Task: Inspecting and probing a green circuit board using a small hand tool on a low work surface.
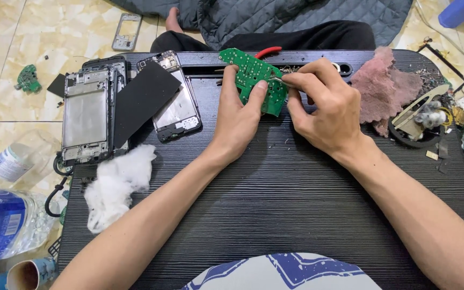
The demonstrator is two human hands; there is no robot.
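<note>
My left hand [238, 115] grips a green circuit board [253, 80] and holds it tilted above the far middle of a dark wooden lap table [275, 209]. My right hand [323, 107] pinches thin metal tweezers [278, 80], whose tips touch the board's upper right face. Both forearms reach in from the near edge. Red-handled pliers [267, 51] lie just behind the board, partly hidden by it.
Opened phone frames [86, 115] and a black back panel [143, 102] lie at far left, with white cotton wool [115, 185] in front. A pink rag [385, 86] and loose electronic parts [420, 121] sit at right. Plastic bottles [1, 223] stand on the tiled floor at left.
</note>
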